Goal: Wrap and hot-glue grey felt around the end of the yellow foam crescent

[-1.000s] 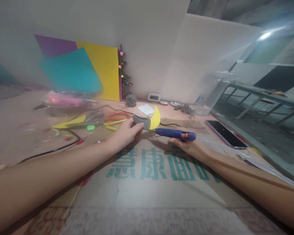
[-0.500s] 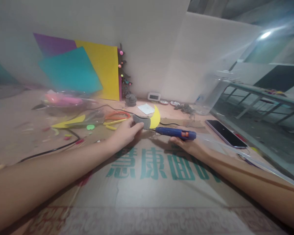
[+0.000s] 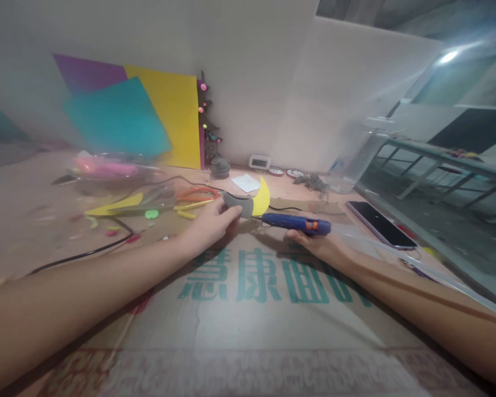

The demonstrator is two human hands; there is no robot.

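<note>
Between the thumb and fingers of my left hand (image 3: 217,223) is a grey curved piece (image 3: 242,207), felt-like in look. A yellow crescent moon (image 3: 262,198) stands at its right end, its tip pointing up. My right hand (image 3: 314,241) is wrapped round a blue glue gun (image 3: 296,222) from below, with its nozzle pointing left. The nozzle lies at the lower edge of the grey piece and moon; whether it touches them I cannot tell. A long clear glue stick (image 3: 397,253) trails from the gun's back over my right forearm.
Scissors with orange handles (image 3: 198,194) lie behind my left hand, near a yellow pointed scrap (image 3: 116,204) and a black cord (image 3: 86,253). A phone (image 3: 380,225) rests at the right. A small clock (image 3: 259,162) and coloured sheets (image 3: 119,118) stand by the wall.
Almost nothing differs. The whole view has shifted very slightly, while both hands keep the same hold on the grey piece and the glue gun.
</note>
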